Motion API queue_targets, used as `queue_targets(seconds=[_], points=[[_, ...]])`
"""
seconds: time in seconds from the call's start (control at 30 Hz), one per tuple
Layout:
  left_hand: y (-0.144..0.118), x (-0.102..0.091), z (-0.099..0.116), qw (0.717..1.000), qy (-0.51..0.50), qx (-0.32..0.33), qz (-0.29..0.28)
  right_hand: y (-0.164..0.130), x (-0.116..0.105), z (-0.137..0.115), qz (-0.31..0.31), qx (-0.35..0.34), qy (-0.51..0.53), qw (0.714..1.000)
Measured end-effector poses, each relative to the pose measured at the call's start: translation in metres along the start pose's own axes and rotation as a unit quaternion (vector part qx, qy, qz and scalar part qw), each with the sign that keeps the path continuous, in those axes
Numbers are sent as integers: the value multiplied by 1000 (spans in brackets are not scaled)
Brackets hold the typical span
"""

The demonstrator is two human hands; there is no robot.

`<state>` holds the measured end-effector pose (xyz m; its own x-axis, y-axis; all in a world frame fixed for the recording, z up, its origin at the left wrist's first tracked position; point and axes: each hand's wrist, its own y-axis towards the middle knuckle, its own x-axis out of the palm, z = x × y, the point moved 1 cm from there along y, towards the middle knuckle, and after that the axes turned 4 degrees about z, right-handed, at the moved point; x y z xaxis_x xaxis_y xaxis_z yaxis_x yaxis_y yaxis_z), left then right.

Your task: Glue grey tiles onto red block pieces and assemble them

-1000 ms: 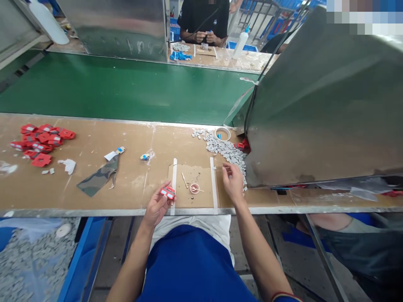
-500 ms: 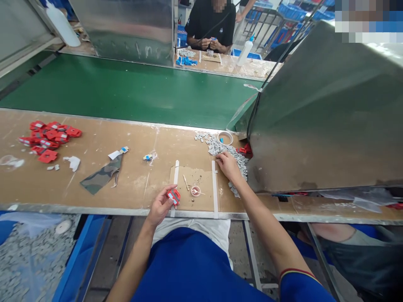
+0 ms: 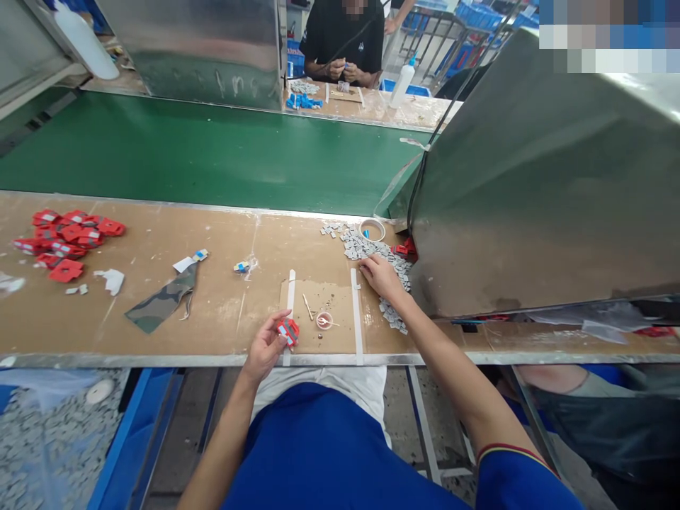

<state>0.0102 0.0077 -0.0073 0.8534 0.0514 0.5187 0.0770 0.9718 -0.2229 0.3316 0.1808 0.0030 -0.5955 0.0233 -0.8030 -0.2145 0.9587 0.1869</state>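
My left hand is closed around the edge of a small red plastic part with grey and white patches on its face, held just above the table's front edge. Over the left rim of a heap of small flat grey pieces is my right hand, its fingertips drawn together. Whatever those fingertips pinch is too small to make out. Between the hands stands a little round cup with a thin stick across it. A short pale stick lies beside the cup.
Several red parts are heaped at the far left. A camouflage cloth strip lies left of centre. A tape roll touches the grey heap, and a metal panel rises at right. Beyond the green belt sits a co-worker.
The whole view has shifted slightly, with things on the table sitting a bit further left. Both hands keep nearly the same places; the red part stays in the left.
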Motion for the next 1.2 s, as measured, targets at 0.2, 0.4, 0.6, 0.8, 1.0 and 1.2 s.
queue_targets(seconds=[0.2,0.4,0.6,0.8,1.0,1.2], points=[[-5,4,6,998,5,-29,54,-11,-3,-24,46,69,152,985],[-9,29,26,998,31,-32,41,-65,-16,-91,8,108,328,938],[-7,60,43,998,49,-3,-30,-99,-26,-151,-17,203,511,835],[-3,72,44,996,45,42,-62,-109,-26,-176,-23,192,523,830],[-1,73,42,996,59,43,-52,-112,-26,-182,25,136,495,858],[-3,72,39,998,52,21,-31,-114,-24,-175,7,153,499,853]])
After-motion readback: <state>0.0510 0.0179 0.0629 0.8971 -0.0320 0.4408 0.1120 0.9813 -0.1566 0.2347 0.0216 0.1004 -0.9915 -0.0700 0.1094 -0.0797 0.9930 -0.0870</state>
